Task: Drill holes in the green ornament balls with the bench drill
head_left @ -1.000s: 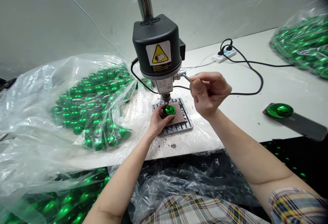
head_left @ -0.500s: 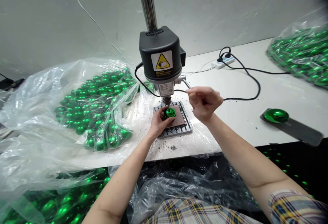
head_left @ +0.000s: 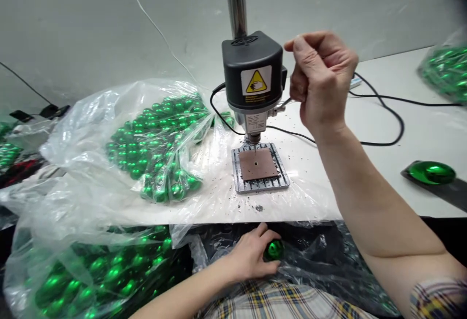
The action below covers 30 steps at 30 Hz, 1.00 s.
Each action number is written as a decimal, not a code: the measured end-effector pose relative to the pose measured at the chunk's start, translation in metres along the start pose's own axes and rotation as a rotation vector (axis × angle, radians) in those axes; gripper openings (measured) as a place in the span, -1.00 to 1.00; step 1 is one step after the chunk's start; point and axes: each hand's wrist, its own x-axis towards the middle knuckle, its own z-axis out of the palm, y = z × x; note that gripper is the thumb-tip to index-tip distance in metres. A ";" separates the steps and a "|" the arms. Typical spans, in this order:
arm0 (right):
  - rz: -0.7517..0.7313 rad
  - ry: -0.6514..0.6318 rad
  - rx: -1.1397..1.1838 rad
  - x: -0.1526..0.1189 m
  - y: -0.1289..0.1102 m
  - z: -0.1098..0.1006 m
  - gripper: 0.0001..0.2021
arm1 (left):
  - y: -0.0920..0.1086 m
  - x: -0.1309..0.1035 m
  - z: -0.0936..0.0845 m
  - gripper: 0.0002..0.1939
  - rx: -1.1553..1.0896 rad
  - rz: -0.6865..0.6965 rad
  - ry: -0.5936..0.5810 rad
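Observation:
My left hand is below the table's front edge, its fingers wrapped round a shiny green ball. My right hand is raised at the right of the drill press, fingers curled round its feed lever, which is mostly hidden by the hand. Under the chuck and thin bit, a brown square board with a small hole lies on the slotted metal base. Dark shavings are scattered on and around the base.
Clear plastic bags of green balls lie at the left, below the table and at the far right. A green ball rests on a dark phone. Black cable loops across the table.
My left hand has moved the green ball off the board and down below the table edge. My right hand has risen with the lever. The view has shifted slightly.

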 end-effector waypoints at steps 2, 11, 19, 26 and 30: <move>-0.008 0.053 0.061 0.000 0.000 0.002 -0.62 | -0.017 0.001 0.020 -0.31 0.119 -0.249 -0.127; -0.007 0.043 0.093 0.000 -0.001 0.004 -0.65 | 0.027 -0.005 -0.085 -0.68 -0.128 0.131 -0.227; 0.008 0.018 0.114 -0.002 -0.003 0.002 -0.70 | -0.062 0.074 -0.255 -0.77 0.254 -0.536 0.746; -0.027 -0.019 0.091 -0.001 -0.002 -0.001 -0.75 | -0.110 0.109 -0.275 -0.54 0.519 -0.629 0.861; -0.049 -0.030 0.070 -0.001 -0.002 -0.002 -0.78 | -0.121 0.110 -0.288 -0.49 0.502 -0.597 0.819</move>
